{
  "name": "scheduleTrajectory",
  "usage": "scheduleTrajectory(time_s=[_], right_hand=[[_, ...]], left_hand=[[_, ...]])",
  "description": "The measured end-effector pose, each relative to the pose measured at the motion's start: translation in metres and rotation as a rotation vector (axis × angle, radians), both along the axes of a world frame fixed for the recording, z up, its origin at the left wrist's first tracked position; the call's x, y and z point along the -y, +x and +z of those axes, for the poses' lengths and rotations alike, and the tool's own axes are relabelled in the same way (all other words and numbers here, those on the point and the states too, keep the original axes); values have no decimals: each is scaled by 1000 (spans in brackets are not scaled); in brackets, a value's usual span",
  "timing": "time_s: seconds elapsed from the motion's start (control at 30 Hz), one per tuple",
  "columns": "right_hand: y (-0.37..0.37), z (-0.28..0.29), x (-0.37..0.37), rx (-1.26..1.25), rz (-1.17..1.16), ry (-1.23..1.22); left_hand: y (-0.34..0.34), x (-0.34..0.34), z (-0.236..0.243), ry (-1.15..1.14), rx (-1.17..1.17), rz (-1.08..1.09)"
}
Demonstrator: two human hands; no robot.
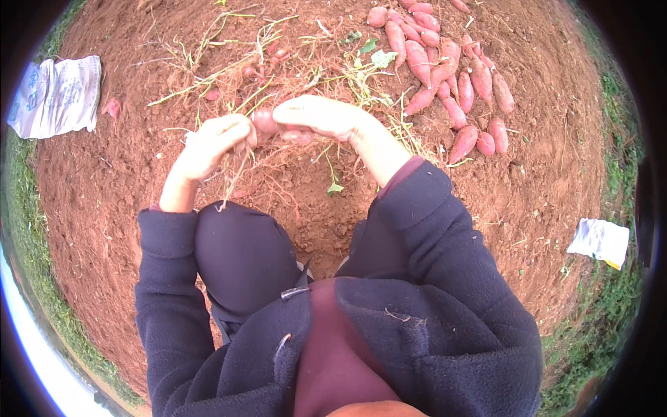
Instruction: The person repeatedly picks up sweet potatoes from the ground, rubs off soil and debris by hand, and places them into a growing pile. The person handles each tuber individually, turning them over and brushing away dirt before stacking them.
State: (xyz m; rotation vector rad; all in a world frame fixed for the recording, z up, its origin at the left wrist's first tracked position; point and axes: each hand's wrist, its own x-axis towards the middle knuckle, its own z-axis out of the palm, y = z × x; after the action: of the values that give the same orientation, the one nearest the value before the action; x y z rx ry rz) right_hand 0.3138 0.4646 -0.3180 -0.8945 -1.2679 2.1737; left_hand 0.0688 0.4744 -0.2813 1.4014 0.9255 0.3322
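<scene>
In front of my knees, a red-skinned sweet potato (263, 121) shows between my two hands. My right hand (316, 117) curls over it from the right, with more red skin visible under its fingers. My left hand (214, 144) is closed at the other end, around the stem; thin pale roots (235, 177) dangle below it. Just beyond lie cut vines (208, 78) and a few small sweet potatoes (212, 94) in the loose soil. How far each set of fingers wraps is partly hidden.
A heap of dug sweet potatoes (481, 78) lies at the far right on reddish-brown soil (542, 139). White printed sacks rest at the far left (64, 97) and at the right edge (599, 242). Grass (604, 333) borders the plot. My bent knees (240, 247) are close below my hands.
</scene>
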Motion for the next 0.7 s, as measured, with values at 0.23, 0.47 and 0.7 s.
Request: scheduleTrajectory(time_s=[0.23, 0.47, 0.7], right_hand=[[44, -46, -37, -311, -630, -131], [195, -36, -61, -752, -1290, -193], [179, -56, -69, -736, -646, -61]], left_hand=[[-78, -17, -26, 602, -370, 589], [-284, 58, -19, 704, -924, 933], [-385, 151, -52, 405, -1606, 520]])
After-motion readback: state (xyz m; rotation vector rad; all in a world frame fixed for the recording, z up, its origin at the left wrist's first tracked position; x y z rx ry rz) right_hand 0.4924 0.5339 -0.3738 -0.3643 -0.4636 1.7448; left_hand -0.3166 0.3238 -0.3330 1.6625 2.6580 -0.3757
